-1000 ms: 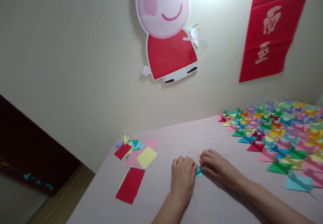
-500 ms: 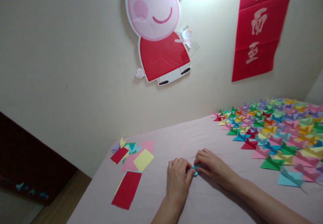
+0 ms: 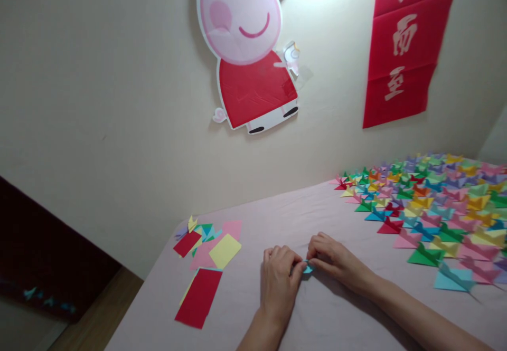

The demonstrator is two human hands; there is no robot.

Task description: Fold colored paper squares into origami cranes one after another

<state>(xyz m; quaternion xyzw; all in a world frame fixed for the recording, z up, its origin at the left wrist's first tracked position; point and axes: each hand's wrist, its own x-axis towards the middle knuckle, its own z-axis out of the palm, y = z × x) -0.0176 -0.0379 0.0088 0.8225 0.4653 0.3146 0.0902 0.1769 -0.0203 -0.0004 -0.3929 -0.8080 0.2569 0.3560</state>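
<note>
A small piece of folded light blue paper point(image 3: 308, 268) lies between my hands, just above or on the pink sheet, and most of it is covered by fingers. My left hand point(image 3: 280, 276) pinches its left side between thumb and fingers. From the right, my right hand point(image 3: 335, 258) grips the other side with thumb and fingertips. The exact shape of the fold is too small to make out.
Rows of colourful folded paper cranes point(image 3: 443, 214) cover the right of the pink-sheeted surface point(image 3: 237, 314). Left of my hands lie red paper sheets point(image 3: 200, 298), a yellow sheet point(image 3: 225, 250) and other coloured pieces. A wall with a cartoon pig cutout point(image 3: 253, 87) rises behind.
Less of the light blue paper shows between my hands now. My right fingers have shifted slightly on it; my left hand has barely moved.
</note>
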